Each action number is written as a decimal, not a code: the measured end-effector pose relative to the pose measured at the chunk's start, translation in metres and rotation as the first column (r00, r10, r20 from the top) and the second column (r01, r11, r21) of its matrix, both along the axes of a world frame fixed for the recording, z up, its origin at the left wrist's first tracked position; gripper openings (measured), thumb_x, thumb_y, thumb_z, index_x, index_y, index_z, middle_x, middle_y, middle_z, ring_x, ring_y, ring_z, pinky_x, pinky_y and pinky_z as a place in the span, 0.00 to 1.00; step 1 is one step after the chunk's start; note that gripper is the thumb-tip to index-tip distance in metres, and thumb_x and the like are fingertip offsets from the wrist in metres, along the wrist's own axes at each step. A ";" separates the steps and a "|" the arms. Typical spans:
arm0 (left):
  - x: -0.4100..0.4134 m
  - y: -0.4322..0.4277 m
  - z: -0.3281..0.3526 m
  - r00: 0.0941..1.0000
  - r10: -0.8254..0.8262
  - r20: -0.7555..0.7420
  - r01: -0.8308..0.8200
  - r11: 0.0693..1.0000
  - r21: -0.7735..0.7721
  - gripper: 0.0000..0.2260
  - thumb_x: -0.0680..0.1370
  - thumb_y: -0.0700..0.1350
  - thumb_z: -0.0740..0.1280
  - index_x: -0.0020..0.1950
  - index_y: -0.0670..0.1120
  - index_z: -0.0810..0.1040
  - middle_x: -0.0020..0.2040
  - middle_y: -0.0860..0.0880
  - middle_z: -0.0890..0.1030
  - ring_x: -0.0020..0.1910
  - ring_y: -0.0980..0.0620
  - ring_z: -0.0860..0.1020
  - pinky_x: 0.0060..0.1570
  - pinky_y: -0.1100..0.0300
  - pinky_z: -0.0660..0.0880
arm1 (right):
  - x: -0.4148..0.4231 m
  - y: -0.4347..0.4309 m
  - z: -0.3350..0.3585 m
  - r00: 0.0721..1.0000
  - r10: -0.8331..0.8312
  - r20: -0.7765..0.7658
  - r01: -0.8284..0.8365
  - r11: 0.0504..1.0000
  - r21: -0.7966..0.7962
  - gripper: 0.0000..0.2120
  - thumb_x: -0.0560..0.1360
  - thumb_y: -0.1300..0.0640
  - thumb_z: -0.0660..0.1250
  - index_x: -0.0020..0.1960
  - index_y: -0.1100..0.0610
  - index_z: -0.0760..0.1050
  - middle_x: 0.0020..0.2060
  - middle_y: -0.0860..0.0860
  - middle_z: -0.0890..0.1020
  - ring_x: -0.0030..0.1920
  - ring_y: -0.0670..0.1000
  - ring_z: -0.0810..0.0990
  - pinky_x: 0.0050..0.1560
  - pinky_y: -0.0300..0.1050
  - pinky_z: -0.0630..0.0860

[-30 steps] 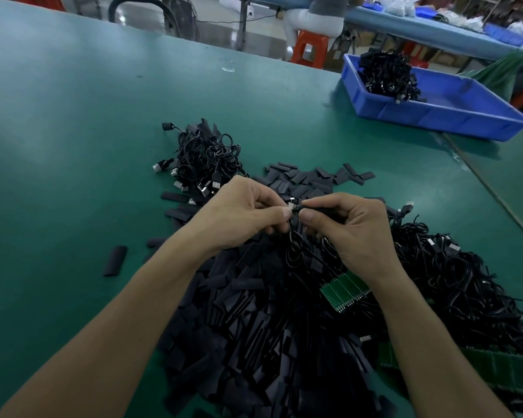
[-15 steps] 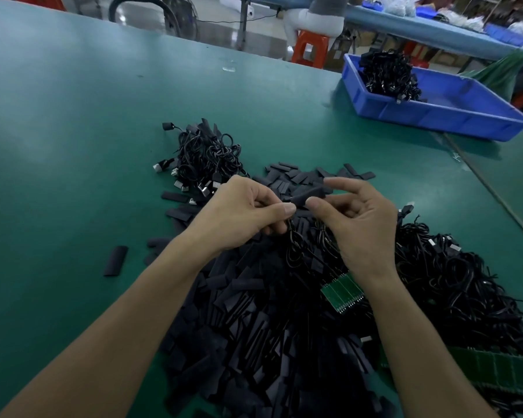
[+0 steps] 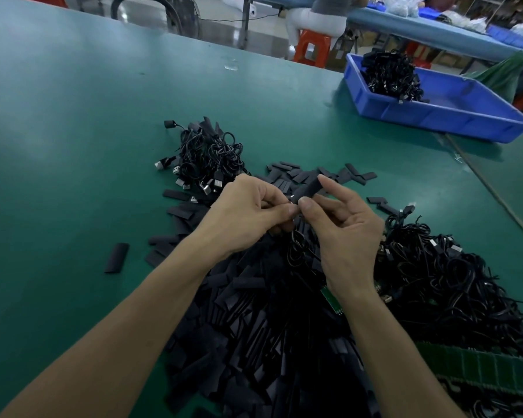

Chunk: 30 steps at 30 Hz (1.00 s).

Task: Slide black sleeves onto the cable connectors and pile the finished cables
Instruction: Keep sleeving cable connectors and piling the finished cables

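Pinching a black sleeve (image 3: 307, 188), the right hand (image 3: 344, 233) touches the left hand (image 3: 248, 215), which seems to pinch the end of a cable (image 3: 295, 254).

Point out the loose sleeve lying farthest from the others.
The lone sleeve on the table, well left of the pile; the rest lie clustered together.

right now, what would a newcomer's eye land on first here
The two hands meeting mid-table: the left hand pinches a cable while the right hand pinches a black sleeve. Under them spreads a big heap of loose sleeves, with a tangled cable pile on the right and a blue bin at the far right.
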<state>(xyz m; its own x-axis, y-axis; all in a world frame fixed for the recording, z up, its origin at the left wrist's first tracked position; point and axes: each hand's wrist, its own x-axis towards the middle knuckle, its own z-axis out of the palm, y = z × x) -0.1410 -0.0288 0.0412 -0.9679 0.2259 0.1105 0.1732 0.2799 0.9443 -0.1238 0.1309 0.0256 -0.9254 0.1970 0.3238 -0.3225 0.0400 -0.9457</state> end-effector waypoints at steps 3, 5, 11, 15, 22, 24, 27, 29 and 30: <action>0.002 0.002 -0.001 1.000 0.009 0.006 -0.009 1.000 0.018 0.07 0.78 0.46 0.72 0.41 0.46 0.85 0.35 0.50 0.86 0.39 0.48 0.85 0.49 0.44 0.82 | 0.000 -0.005 0.004 0.999 0.000 -0.036 0.001 0.999 0.035 0.16 0.73 0.59 0.76 0.56 0.43 0.81 0.42 0.48 0.87 0.45 0.50 0.87 0.50 0.41 0.81; 0.001 0.003 -0.001 1.000 0.022 0.010 -0.022 0.999 0.041 0.07 0.78 0.46 0.72 0.42 0.46 0.86 0.36 0.49 0.86 0.39 0.47 0.86 0.49 0.43 0.82 | 0.000 -0.006 0.007 0.999 -0.003 -0.051 0.006 0.998 0.062 0.16 0.74 0.59 0.75 0.56 0.42 0.80 0.41 0.47 0.87 0.43 0.48 0.87 0.47 0.37 0.80; 0.000 0.006 -0.002 0.999 0.047 -0.014 -0.046 0.998 0.041 0.06 0.78 0.48 0.72 0.44 0.47 0.85 0.38 0.47 0.86 0.41 0.41 0.84 0.47 0.41 0.81 | -0.005 -0.003 0.015 1.000 0.017 -0.016 -0.015 0.992 0.122 0.14 0.76 0.60 0.73 0.53 0.43 0.75 0.39 0.49 0.87 0.40 0.48 0.86 0.42 0.35 0.78; -0.003 -0.001 -0.005 1.000 -0.018 -0.022 0.013 0.981 -0.192 0.06 0.78 0.52 0.71 0.45 0.51 0.84 0.31 0.59 0.81 0.28 0.61 0.75 0.33 0.64 0.72 | -0.009 0.006 0.021 0.999 -0.008 0.044 0.008 1.000 -0.016 0.12 0.77 0.63 0.70 0.54 0.50 0.72 0.38 0.55 0.86 0.40 0.53 0.86 0.41 0.41 0.80; -0.024 -0.013 0.006 0.934 0.286 -0.217 -0.305 0.951 -0.059 0.12 0.82 0.52 0.65 0.41 0.53 0.82 0.24 0.53 0.76 0.19 0.59 0.63 0.21 0.70 0.58 | -0.013 0.047 0.047 0.925 0.182 0.333 -0.319 0.848 0.423 0.22 0.75 0.48 0.70 0.67 0.46 0.71 0.44 0.44 0.87 0.42 0.45 0.86 0.47 0.41 0.82; -0.046 -0.020 0.012 0.872 0.453 -0.188 -0.459 0.888 0.013 0.14 0.83 0.51 0.64 0.39 0.51 0.81 0.21 0.57 0.75 0.18 0.60 0.63 0.21 0.71 0.59 | -0.011 0.065 0.055 0.832 0.235 0.502 -0.524 0.629 0.574 0.26 0.67 0.40 0.73 0.64 0.41 0.74 0.48 0.42 0.86 0.48 0.40 0.84 0.57 0.45 0.80; -0.084 -0.035 0.017 0.800 0.592 -0.098 -0.595 0.803 -0.004 0.19 0.83 0.50 0.63 0.34 0.49 0.79 0.20 0.55 0.72 0.20 0.60 0.67 0.27 0.65 0.68 | -0.001 0.086 0.061 0.668 0.253 0.700 -0.737 0.360 0.572 0.31 0.63 0.44 0.82 0.63 0.34 0.75 0.60 0.39 0.79 0.61 0.38 0.77 0.68 0.49 0.72; -0.106 -0.046 0.017 0.777 0.629 -0.038 -0.630 0.775 -0.052 0.19 0.83 0.50 0.62 0.37 0.45 0.81 0.24 0.51 0.72 0.22 0.53 0.69 0.33 0.60 0.71 | 0.006 0.091 0.059 0.637 0.223 0.738 -0.766 0.290 0.574 0.36 0.61 0.47 0.83 0.64 0.30 0.72 0.65 0.35 0.73 0.67 0.40 0.70 0.72 0.49 0.65; -0.116 -0.051 0.016 0.768 0.640 -0.024 -0.639 0.763 -0.099 0.19 0.83 0.50 0.62 0.40 0.41 0.83 0.26 0.48 0.74 0.23 0.51 0.69 0.33 0.58 0.72 | 0.009 0.092 0.057 0.643 0.211 0.736 -0.763 0.265 0.590 0.38 0.61 0.48 0.83 0.65 0.29 0.71 0.66 0.34 0.71 0.69 0.41 0.67 0.73 0.49 0.64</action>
<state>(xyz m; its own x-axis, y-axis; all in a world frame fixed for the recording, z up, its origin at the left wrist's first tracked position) -0.2567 -0.0799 0.0575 -0.8924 -0.4375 0.1109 -0.0883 0.4103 0.9077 -0.1148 0.2225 0.0828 -0.7681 -0.4480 -0.4575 -0.1710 0.8320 -0.5277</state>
